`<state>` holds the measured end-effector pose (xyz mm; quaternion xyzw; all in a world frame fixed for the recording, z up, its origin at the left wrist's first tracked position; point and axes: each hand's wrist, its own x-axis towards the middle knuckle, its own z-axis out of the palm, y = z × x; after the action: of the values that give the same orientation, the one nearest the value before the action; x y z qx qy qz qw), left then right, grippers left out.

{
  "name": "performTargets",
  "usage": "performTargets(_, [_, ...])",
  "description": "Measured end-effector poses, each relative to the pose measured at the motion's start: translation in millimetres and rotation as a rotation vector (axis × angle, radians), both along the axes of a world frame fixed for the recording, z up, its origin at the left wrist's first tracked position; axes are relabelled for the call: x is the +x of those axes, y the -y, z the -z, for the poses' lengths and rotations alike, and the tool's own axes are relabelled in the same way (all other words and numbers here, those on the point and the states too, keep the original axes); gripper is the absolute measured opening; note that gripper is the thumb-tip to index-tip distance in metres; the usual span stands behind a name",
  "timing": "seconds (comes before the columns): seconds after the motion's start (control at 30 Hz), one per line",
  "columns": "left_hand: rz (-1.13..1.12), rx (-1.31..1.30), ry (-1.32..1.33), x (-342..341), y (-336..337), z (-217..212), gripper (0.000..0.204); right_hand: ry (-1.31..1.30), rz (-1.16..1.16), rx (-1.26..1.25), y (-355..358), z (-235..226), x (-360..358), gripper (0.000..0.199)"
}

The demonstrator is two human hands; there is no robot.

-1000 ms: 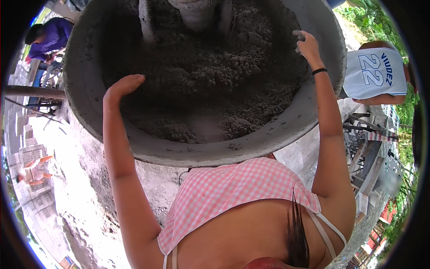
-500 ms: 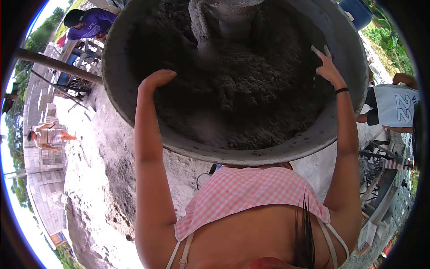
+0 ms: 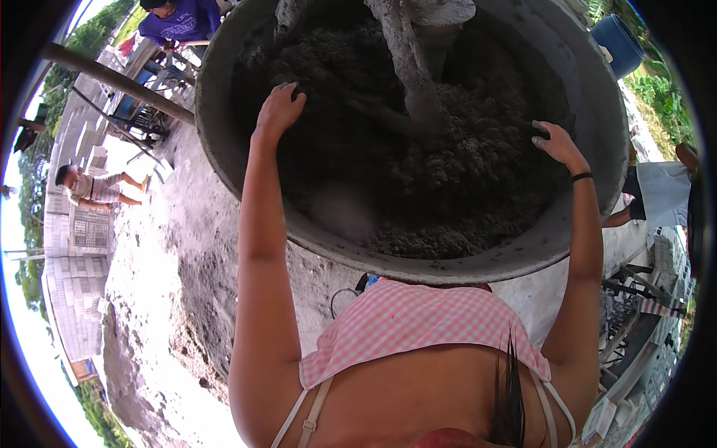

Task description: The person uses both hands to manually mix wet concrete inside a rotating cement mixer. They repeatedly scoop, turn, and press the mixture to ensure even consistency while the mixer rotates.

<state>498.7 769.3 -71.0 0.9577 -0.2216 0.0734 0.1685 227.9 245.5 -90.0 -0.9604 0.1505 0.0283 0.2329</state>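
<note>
A large round grey mixer pan (image 3: 602, 97) holds dark, damp, crumbly mix (image 3: 478, 149). From the top, a central column (image 3: 442, 13) and a crusted mixing arm (image 3: 407, 56) reach down into it. My left hand (image 3: 280, 110) is over the mix inside the left part of the pan, thumb apart from loosely curved fingers, nothing visible in it. My right hand (image 3: 559, 145) hovers just inside the right wall, fingers bent and apart, with grey residue on the tips and a dark band at the wrist. Whether either hand touches the mix is unclear.
A pole (image 3: 119, 86) meets the pan's left side. One person in purple (image 3: 183, 21) stands at upper left, another (image 3: 97, 187) near stacked blocks (image 3: 75, 299). Someone in a light shirt (image 3: 663, 194) is at right, below a blue drum (image 3: 618, 45). A pale mound (image 3: 164, 299) lies left.
The mixing arm has swung to a different position. My left hand has moved up and turned its fingers away; my right hand has dropped lower with its fingers more bent. The view has shifted slightly.
</note>
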Motion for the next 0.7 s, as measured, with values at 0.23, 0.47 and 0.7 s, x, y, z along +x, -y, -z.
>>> performTargets(0.23, [0.002,-0.370,0.205,5,-2,-19,0.043,-0.175,-0.083,0.066,-24,13,16,0.046])
performTargets(0.47, [-0.269,-0.959,-0.046,19,-25,-34,0.051,-0.228,-0.350,0.508,-126,3,60,0.047])
performTargets(0.7, [-0.244,-1.160,-0.308,35,-30,-17,0.071,-0.018,-0.323,0.864,-221,10,158,0.069])
